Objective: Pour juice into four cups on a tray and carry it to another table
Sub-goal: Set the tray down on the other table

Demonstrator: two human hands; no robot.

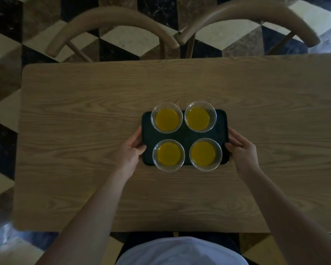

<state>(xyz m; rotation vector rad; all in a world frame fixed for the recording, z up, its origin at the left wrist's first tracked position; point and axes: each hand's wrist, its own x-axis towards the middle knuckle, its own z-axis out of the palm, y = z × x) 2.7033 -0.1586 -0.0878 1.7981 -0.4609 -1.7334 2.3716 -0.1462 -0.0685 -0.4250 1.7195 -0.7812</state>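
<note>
A dark rectangular tray point(185, 135) lies on a wooden table point(84, 131), a little right of its middle. Several clear cups stand on the tray in two rows, each holding orange juice: far left point(167, 118), far right point(200, 116), near left point(168, 155), near right point(205, 154). My left hand point(131, 149) grips the tray's left edge, thumb on top of the rim. My right hand point(241, 148) holds the right edge, fingers curled along it. Whether the tray rests on the table or hangs just above it, I cannot tell.
Two wooden chairs with curved backs point(113, 22) point(246, 14) stand at the table's far side. A floor point(6, 142) of dark and pale geometric tiles surrounds the table. The table's near edge runs just in front of my body.
</note>
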